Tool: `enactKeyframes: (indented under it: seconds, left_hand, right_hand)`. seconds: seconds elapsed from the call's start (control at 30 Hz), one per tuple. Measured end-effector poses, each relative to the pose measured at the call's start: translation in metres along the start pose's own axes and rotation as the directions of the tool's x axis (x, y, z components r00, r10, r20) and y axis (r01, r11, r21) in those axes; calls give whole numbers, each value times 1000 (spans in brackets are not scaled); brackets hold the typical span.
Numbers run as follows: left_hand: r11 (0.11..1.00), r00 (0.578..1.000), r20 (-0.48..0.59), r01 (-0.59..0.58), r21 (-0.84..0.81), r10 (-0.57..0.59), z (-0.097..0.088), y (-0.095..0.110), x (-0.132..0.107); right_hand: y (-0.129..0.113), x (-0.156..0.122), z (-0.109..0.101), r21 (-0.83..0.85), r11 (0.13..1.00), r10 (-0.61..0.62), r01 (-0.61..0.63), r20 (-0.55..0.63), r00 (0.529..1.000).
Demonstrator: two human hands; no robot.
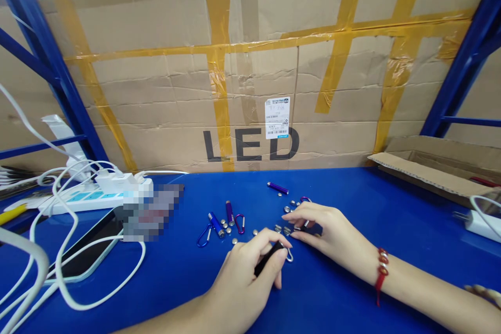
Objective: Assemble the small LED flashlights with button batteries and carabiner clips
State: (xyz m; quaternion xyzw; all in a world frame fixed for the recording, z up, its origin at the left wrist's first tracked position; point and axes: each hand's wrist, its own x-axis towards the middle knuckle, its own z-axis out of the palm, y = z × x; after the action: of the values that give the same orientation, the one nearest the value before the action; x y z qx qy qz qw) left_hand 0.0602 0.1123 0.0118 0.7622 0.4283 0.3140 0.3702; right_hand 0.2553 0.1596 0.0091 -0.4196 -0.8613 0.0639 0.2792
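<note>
My left hand (250, 271) is closed around a small black flashlight (269, 259), its upper end showing between thumb and fingers. A silver carabiner clip (289, 254) hangs beside that end. Just to the right, my right hand (321, 224) is low over the table, thumb and forefinger apart beside some button cells (277, 228). A dark piece (304, 226) lies under its fingers, mostly hidden; whether they touch it I cannot tell. Further left are a blue flashlight (216, 225) with a blue carabiner (204, 236) and a purple flashlight (229, 213) near a dark red carabiner (240, 224).
Another purple flashlight (277, 188) lies farther back on the blue table (352, 292). White cables, a power strip (113, 193) and a phone (90, 248) occupy the left side. A big cardboard panel (176, 104) stands behind; an open cardboard box (430, 167) is at right.
</note>
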Motion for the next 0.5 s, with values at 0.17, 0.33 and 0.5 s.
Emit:
enactKeyframes:
  seconds: [0.17,0.33,0.5]
  left_hand:
    - [1000,1000,-3,0,9,0,0,0,-1]
    - [1000,1000,-7,-3,7,3,1,-1,-1]
    - [1000,1000,-8,-3,0,3,1,-2,-1]
  right_hand:
    - [1,-1,0,-85,994,65,-66,-9,998]
    - [1,0,-1,-173,980,110,-101,43,993]
    - [2,0,-4,-160,983,106,-95,58,993]
